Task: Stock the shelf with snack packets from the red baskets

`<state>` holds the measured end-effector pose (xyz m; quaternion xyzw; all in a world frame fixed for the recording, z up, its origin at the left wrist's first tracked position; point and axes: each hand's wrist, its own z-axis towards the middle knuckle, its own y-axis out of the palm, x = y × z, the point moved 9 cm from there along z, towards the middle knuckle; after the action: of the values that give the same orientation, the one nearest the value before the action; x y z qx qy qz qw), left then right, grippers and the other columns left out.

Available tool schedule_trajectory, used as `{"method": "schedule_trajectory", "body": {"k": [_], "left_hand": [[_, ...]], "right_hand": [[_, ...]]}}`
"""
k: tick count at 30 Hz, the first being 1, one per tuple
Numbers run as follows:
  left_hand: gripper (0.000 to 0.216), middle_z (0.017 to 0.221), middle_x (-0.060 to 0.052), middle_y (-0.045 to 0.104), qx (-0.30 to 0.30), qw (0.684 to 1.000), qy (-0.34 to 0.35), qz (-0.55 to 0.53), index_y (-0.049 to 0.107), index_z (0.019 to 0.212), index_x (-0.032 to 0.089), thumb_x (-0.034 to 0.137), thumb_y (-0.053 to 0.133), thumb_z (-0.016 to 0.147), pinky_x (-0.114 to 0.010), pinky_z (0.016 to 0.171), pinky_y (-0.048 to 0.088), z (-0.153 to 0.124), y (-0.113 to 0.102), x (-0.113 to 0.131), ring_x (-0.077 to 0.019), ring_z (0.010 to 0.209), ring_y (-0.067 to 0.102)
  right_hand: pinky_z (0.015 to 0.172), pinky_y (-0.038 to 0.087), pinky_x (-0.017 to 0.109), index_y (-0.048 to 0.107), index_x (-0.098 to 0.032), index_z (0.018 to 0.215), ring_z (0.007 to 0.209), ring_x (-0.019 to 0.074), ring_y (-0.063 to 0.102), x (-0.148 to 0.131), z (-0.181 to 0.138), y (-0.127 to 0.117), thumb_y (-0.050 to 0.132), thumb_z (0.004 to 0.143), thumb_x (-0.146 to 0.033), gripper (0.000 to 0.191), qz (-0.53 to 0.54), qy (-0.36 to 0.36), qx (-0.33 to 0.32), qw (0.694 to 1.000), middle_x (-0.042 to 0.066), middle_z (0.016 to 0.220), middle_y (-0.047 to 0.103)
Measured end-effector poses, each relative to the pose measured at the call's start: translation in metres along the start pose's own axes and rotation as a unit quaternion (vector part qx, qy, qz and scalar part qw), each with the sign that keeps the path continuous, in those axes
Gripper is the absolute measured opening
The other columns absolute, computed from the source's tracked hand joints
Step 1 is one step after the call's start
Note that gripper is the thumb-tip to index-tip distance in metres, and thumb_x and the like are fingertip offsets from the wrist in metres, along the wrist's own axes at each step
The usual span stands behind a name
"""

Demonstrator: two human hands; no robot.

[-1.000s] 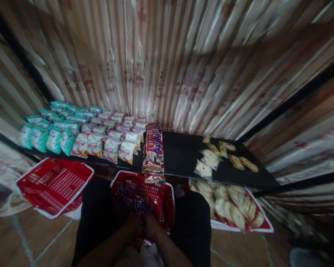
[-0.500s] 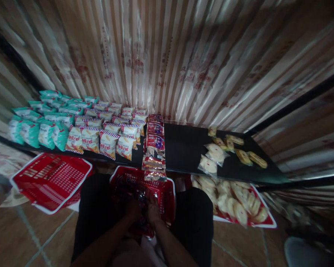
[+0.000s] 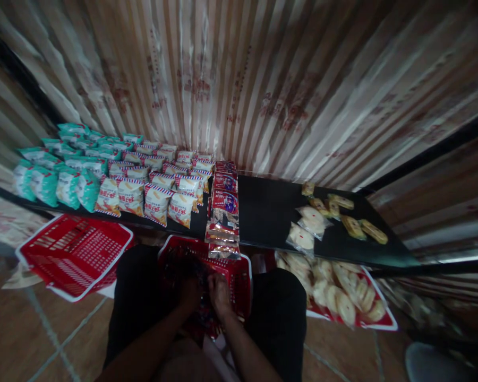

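Both my hands are down inside a red shopping basket (image 3: 239,286) between my knees, among dark, shiny packets (image 3: 183,262) too shadowed to read. Deep in shadow on the left side, my left hand (image 3: 189,294) touches the packets, its fingers hidden. Beside it, my right hand (image 3: 219,292) has its fingers curled in; whatever they hold is too dark to make out. Just above the basket, a row of red snack packets (image 3: 225,201) lies overlapped from back to front on a black shelf (image 3: 266,212), the front ones jutting past its edge.
Teal bags (image 3: 67,185) and white-and-orange snack bags (image 3: 131,196) stand in rows on the shelf's left. Round wrapped pastries (image 3: 313,220) and yellow wrapped snacks (image 3: 352,227) lie on its right. A red basket (image 3: 75,254) sits lower left; another basket (image 3: 388,318) holds wrapped pastries.
My right hand has drawn its fingers in, after they pointed forward into the basket. My left hand stays low among the packets. The whole view has shifted slightly.
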<state>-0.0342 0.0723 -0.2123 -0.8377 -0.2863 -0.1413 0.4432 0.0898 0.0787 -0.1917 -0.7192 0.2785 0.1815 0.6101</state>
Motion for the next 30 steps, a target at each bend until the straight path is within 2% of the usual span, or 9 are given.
{"method": "schedule_trajectory", "body": {"k": [7, 11, 13, 16, 18, 22, 24, 28, 30], "left_hand": [[0.030, 0.100, -0.008, 0.068, 0.057, 0.995, 0.032, -0.071, 0.064, 0.094, 0.015, 0.007, 0.040, 0.078, -0.024, 0.086, 0.043, -0.006, -0.012, 0.003, -0.0149, 0.095, 0.061], [0.052, 0.128, -0.012, 0.052, 0.127, 0.987, 0.029, -0.095, 0.048, 0.123, 0.011, 0.003, 0.038, 0.073, -0.029, 0.103, 0.031, -0.013, -0.025, 0.002, -0.0174, 0.123, 0.042], [0.068, 0.138, -0.013, 0.041, 0.171, 0.978, 0.066, -0.102, 0.036, 0.133, 0.010, -0.001, 0.037, 0.067, -0.032, 0.108, 0.025, -0.021, -0.036, 0.009, -0.0179, 0.130, 0.033], [0.074, 0.143, -0.010, 0.034, 0.187, 0.962, 0.170, -0.104, 0.035, 0.135, 0.015, -0.001, 0.038, 0.063, -0.036, 0.110, 0.023, -0.036, -0.044, 0.028, -0.0190, 0.133, 0.027], [0.070, 0.144, -0.008, 0.031, 0.162, 0.960, 0.201, -0.105, 0.041, 0.132, 0.017, 0.000, 0.039, 0.065, -0.036, 0.110, 0.024, -0.042, -0.042, 0.033, -0.0196, 0.134, 0.025], [0.065, 0.142, -0.008, 0.036, 0.108, 0.965, 0.179, -0.159, 0.042, 0.131, 0.016, 0.003, 0.041, 0.067, -0.032, 0.108, 0.027, -0.043, -0.033, 0.029, -0.0188, 0.131, 0.033], [0.059, 0.137, -0.007, 0.043, 0.031, 0.959, 0.119, -0.257, 0.041, 0.131, 0.018, 0.008, 0.041, 0.073, -0.030, 0.104, 0.033, -0.038, -0.020, 0.021, -0.0175, 0.124, 0.042], [0.042, 0.110, -0.011, 0.062, -0.150, 0.902, -0.059, -0.400, 0.053, 0.114, 0.014, 0.037, 0.028, 0.089, -0.035, 0.081, 0.051, -0.041, 0.017, 0.004, -0.0217, 0.095, 0.062], [0.049, 0.096, -0.011, 0.066, -0.197, 0.869, -0.069, -0.449, 0.058, 0.103, 0.013, 0.045, 0.023, 0.090, -0.034, 0.073, 0.053, -0.046, 0.023, 0.008, -0.0202, 0.083, 0.065]], "right_hand": [[0.071, 0.046, 0.026, 0.061, -0.019, 0.072, 0.072, 0.0172, 0.062, -0.028, -0.017, -0.045, 0.042, 0.076, -0.020, 0.020, 0.096, -0.055, 0.057, 0.992, 0.006, 0.076, 0.067], [0.066, 0.046, 0.026, 0.060, -0.020, 0.068, 0.069, 0.0164, 0.061, -0.045, -0.030, -0.073, 0.044, 0.072, -0.019, 0.016, 0.137, -0.057, 0.031, 0.988, 0.004, 0.072, 0.067], [0.064, 0.045, 0.025, 0.059, -0.020, 0.066, 0.068, 0.0158, 0.060, -0.057, -0.035, -0.084, 0.045, 0.071, -0.019, 0.016, 0.146, -0.076, -0.003, 0.986, 0.003, 0.070, 0.066], [0.064, 0.044, 0.024, 0.058, -0.020, 0.064, 0.065, 0.0144, 0.058, -0.073, -0.042, -0.099, 0.046, 0.070, -0.018, 0.014, 0.152, -0.117, -0.048, 0.980, 0.001, 0.068, 0.063], [0.063, 0.043, 0.023, 0.057, -0.019, 0.064, 0.064, 0.0135, 0.057, -0.079, -0.044, -0.108, 0.047, 0.069, -0.018, 0.012, 0.168, -0.128, -0.066, 0.975, 0.001, 0.067, 0.062], [0.061, 0.042, 0.022, 0.057, -0.018, 0.066, 0.063, 0.0124, 0.055, -0.086, -0.045, -0.121, 0.049, 0.070, -0.020, 0.009, 0.241, -0.121, -0.096, 0.958, -0.001, 0.067, 0.060], [0.061, 0.041, 0.022, 0.056, -0.018, 0.066, 0.063, 0.0119, 0.054, -0.088, -0.047, -0.127, 0.051, 0.070, -0.022, 0.008, 0.283, -0.106, -0.104, 0.947, -0.002, 0.066, 0.059], [0.057, 0.038, 0.021, 0.054, -0.018, 0.065, 0.058, 0.0102, 0.049, -0.095, -0.053, -0.136, 0.055, 0.072, -0.030, 0.014, 0.349, -0.077, -0.118, 0.927, -0.003, 0.063, 0.055], [0.054, 0.036, 0.020, 0.054, -0.018, 0.065, 0.054, 0.0092, 0.046, -0.098, -0.058, -0.137, 0.057, 0.071, -0.032, 0.015, 0.374, -0.067, -0.130, 0.916, -0.004, 0.060, 0.053]]}}
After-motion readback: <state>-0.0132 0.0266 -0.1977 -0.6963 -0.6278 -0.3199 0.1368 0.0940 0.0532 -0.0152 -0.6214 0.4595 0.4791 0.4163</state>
